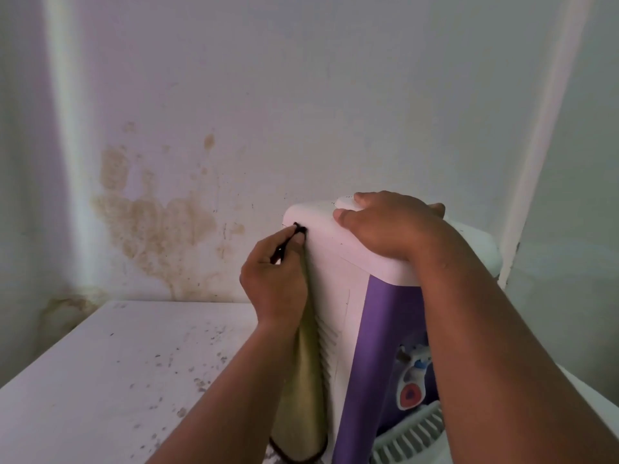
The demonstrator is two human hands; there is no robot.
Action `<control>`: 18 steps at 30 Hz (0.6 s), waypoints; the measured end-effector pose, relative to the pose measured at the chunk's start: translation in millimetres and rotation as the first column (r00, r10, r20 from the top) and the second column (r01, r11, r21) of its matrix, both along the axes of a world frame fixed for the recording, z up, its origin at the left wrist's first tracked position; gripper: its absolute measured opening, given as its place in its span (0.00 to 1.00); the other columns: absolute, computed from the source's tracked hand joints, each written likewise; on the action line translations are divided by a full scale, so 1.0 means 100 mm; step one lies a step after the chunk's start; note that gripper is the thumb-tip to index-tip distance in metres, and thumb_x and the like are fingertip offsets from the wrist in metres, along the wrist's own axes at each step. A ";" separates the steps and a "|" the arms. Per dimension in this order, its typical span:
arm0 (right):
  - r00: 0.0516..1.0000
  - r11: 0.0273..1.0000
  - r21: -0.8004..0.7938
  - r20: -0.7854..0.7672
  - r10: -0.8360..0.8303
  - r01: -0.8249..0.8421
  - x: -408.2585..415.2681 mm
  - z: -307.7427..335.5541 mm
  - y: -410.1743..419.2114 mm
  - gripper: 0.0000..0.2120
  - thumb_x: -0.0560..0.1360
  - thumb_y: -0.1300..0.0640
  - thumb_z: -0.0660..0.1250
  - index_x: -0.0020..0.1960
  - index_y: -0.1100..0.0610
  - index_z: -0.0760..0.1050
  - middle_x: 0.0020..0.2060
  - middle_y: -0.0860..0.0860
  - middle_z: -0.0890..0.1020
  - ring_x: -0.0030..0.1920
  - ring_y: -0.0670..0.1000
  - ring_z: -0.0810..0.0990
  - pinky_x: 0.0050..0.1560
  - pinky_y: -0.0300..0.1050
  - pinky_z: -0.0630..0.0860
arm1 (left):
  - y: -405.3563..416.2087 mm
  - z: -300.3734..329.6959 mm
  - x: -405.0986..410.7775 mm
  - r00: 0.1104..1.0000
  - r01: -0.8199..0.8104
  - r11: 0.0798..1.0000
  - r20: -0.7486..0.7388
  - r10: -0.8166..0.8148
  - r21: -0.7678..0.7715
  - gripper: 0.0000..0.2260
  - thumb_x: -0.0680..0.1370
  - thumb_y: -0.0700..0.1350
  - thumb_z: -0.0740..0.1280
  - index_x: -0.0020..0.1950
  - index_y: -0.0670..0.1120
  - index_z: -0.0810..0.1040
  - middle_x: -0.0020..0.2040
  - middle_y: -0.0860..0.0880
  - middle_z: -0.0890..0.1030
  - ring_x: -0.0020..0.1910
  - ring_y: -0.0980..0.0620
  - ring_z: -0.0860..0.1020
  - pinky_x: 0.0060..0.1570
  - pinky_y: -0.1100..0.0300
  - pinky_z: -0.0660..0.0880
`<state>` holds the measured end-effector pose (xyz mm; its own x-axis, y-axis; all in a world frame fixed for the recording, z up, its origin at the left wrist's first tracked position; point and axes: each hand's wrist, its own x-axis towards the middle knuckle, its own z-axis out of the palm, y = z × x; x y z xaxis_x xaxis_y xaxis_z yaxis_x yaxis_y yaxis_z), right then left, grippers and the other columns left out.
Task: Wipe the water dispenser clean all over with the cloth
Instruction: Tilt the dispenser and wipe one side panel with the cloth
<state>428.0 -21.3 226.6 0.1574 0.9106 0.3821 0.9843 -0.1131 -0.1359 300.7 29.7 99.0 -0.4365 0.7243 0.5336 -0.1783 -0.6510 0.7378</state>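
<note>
Water dispenser [338, 296], white body with purple front panel, is standing on a speckled white counter [117, 380], close to a stained wall [160, 212] behind it.

Left hand [274, 283] is working at the dispenser's left side, near its upper corner. Its fingers [291, 239] are pinched shut on the dark-edged top corner of the cloth [301, 396], pressing that corner against the side wall just below the dispenser's top edge. The cloth, yellow-green with a dark brown border, is hanging straight down along the dispenser's left side, over the vent slats [330, 343], with its lower hem near the counter.

Right hand [388, 222] is lying palm down on the dispenser's top, fingers spread and curled lightly over the white lid; it is gripping nothing loose, only bracing on the casing.

On the dispenser's front, a red tap button [410, 395] and a blue one [419, 364] are showing, with a white drip grille [408, 437] below them.
</note>
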 end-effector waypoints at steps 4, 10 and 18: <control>1.000 1.000 0.010 -0.004 0.000 0.000 0.01 -0.01 0.01 0.26 0.78 0.34 0.50 0.72 0.41 0.69 0.73 0.44 0.72 0.72 0.55 0.69 0.65 0.61 0.56 | -0.05 -0.02 0.03 1.000 0.005 0.998 -0.020 -0.003 0.064 0.09 0.78 0.43 0.76 0.52 0.57 0.87 0.49 0.61 0.87 0.52 0.60 0.84 0.56 0.65 0.80; 1.000 1.000 0.002 -0.015 -0.026 0.026 0.01 0.00 0.06 0.32 0.77 0.31 0.50 0.78 0.42 0.62 0.77 0.45 0.68 0.75 0.57 0.66 0.70 0.65 0.53 | -0.34 -0.27 0.19 0.967 -0.072 0.919 -0.198 0.159 0.387 0.08 0.77 0.38 0.75 0.56 0.44 0.86 0.52 0.54 0.86 0.53 0.55 0.84 0.54 0.65 0.79; 1.000 1.000 0.007 -0.013 -0.015 0.015 0.02 -0.02 0.03 0.32 0.78 0.32 0.49 0.78 0.42 0.62 0.76 0.46 0.69 0.75 0.57 0.67 0.70 0.64 0.53 | -0.49 -0.50 0.32 0.965 -0.074 0.905 -0.197 0.170 0.419 0.08 0.79 0.38 0.73 0.57 0.44 0.86 0.54 0.51 0.86 0.55 0.52 0.84 0.55 0.56 0.82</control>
